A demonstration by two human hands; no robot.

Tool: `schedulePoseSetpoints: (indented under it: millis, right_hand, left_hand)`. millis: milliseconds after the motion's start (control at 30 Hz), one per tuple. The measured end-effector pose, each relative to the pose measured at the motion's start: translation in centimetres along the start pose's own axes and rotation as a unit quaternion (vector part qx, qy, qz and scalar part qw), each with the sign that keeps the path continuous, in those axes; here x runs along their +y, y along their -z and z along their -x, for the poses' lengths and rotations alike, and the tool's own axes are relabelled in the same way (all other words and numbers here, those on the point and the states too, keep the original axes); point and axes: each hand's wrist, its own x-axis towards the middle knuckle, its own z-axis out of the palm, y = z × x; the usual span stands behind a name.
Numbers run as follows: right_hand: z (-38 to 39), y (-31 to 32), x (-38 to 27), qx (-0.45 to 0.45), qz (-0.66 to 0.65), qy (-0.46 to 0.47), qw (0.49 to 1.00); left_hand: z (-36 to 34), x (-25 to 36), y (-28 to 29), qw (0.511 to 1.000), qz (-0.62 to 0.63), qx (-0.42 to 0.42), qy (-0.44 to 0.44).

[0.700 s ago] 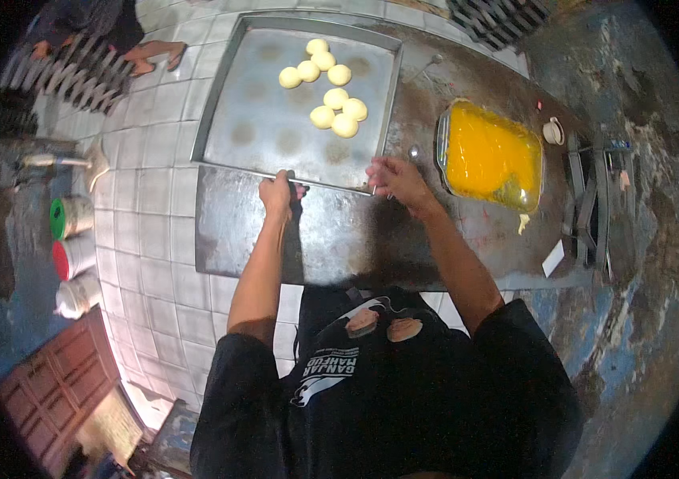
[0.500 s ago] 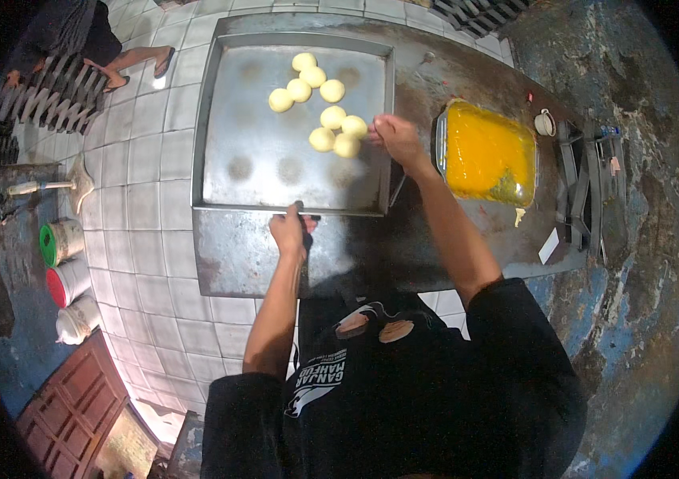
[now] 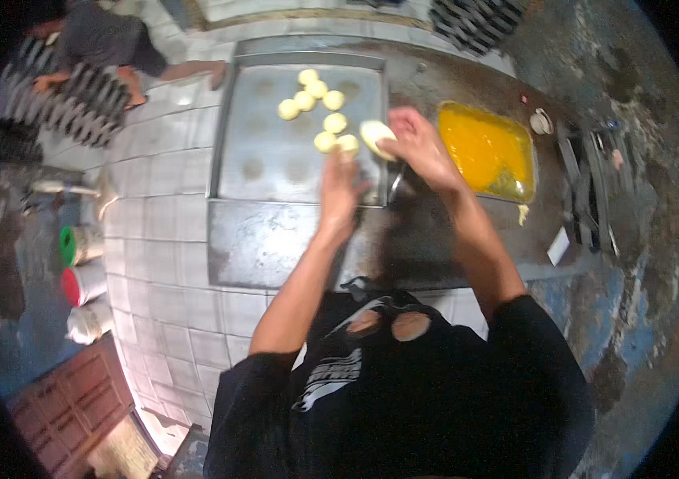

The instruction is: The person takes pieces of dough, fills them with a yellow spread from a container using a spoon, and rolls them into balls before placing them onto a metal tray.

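Observation:
Several round, pale yellow dough balls (image 3: pixel 334 100) lie in a loose cluster in a large square metal baking tray (image 3: pixel 264 172). My right hand (image 3: pixel 427 152) is over the tray's right rim, with a dough ball (image 3: pixel 377 140) pinched between thumb and fingers. That ball looks stretched by motion blur. My left hand (image 3: pixel 339 195) reaches over the tray's near rim. Its fingers are stretched out to the nearest ball (image 3: pixel 347 144) and partly cover it, while the thumb stands apart. Right of the tray sits a clear, shallow container (image 3: pixel 483 152) of shiny yellow-orange spread.
The dark metal worktop (image 3: pixel 275 247) carries a small white cup (image 3: pixel 541 121), black metal racks (image 3: pixel 583 184) and a white card (image 3: pixel 558 246) at right. Lidded buckets (image 3: pixel 84 285) stand at left. Another person (image 3: pixel 108 40) squats at the far left beside stacked dark slatted racks (image 3: pixel 44 96).
My right hand has taken a dough ball from the cluster and moved it right. My left hand has left the tray's near rim and moved up to another ball. The view has shifted slightly.

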Motion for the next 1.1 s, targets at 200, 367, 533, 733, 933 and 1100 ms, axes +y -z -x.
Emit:
schedulePoseSetpoints:
  millis: [200,367,533,733,933,1100]
  right_hand:
    - [14.7,3.9,1.5,0.181,0.220,0.182,0.941]
    - [24.0,5.8,3.6,0.125,-0.151,-0.028,0.980]
    - [30.8,8.4,6.3,0.076,-0.226,0.024,0.971]
    - [35.7,5.5,17.2,0.132,0.273,0.131,0.944]
    - [30.3,9.4,15.5,0.130,0.083,-0.019,0.988]
    - [21.5,12.1,20.4,0.160,0.252,-0.013,0.954]
  left_hand:
    - [6.2,-4.2,-11.0,0.986,-0.031,-0.050,-0.155]
    - [12.5,-9.5,-14.0,0.998,0.004,-0.039,-0.048]
    - [17.8,-11.1,-13.8,0.982,-0.130,-0.096,-0.101]
    - [22.0,-21.5,-5.9,0.911,-0.358,-0.199,0.048]
    - [20.9,-20.2,-4.6,0.966,-0.084,-0.143,0.199]
    - [15.3,-12.5,-3.8,0.975,-0.024,-0.153,0.160]
